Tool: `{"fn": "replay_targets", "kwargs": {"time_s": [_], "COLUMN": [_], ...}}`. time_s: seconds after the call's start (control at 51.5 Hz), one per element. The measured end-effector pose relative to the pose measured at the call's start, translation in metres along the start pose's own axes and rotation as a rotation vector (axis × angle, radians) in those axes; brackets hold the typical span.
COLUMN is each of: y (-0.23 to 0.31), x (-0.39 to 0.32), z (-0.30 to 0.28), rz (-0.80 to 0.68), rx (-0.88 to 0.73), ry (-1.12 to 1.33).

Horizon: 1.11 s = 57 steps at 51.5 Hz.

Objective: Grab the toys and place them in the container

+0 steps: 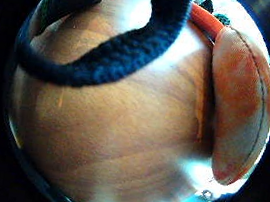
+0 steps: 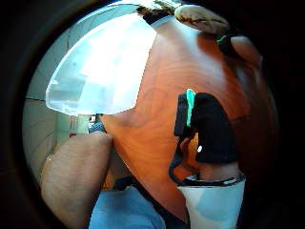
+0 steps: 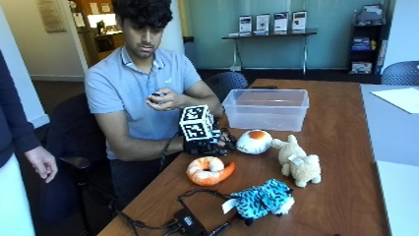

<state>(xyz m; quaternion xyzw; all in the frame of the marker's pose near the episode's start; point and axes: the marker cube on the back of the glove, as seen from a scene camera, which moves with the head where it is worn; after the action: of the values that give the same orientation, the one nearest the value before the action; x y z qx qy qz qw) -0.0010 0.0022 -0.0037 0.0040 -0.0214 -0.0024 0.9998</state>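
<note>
Toys, four, all on the wooden table (image 3: pixel 340 162), none in the clear plastic container (image 3: pixel 265 109) standing beyond them. Blue-patterned plush (image 3: pixel 263 199) nearest the front edge; cream rabbit plush (image 3: pixel 298 162); orange shrimp plush (image 3: pixel 209 170); fried-egg plush (image 3: pixel 254 141) — just beside the gloved right hand (image 3: pixel 208 143). That hand rests low at the table — finger position cannot be told.
</note>
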Motion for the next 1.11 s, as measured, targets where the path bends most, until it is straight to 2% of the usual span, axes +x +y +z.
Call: {"fn": "replay_targets", "kwargs": {"time_s": [0.155,0.252,0.388,0.544,0.602,0.719,0.874,1.107], "y": [0.013,0.012,-0.005,-0.015,-0.016,-0.02,-0.027,-0.035], "x": [0.0,0.032,0.104,0.13,0.132,0.137,0.139,0.141], "z": [-0.033,-0.081,-0.107,-0.079,-0.069,-0.065,-0.065,-0.067], "rz": [0.015,0.085,0.263,0.29,0.278,0.249,0.213,0.186], "rx": [0.051,0.071,-0.117,-0.27,-0.246,-0.092,0.005,0.021], "ry": [-0.179,-0.047,0.118,0.252,0.292,0.3,0.338,0.374]}}
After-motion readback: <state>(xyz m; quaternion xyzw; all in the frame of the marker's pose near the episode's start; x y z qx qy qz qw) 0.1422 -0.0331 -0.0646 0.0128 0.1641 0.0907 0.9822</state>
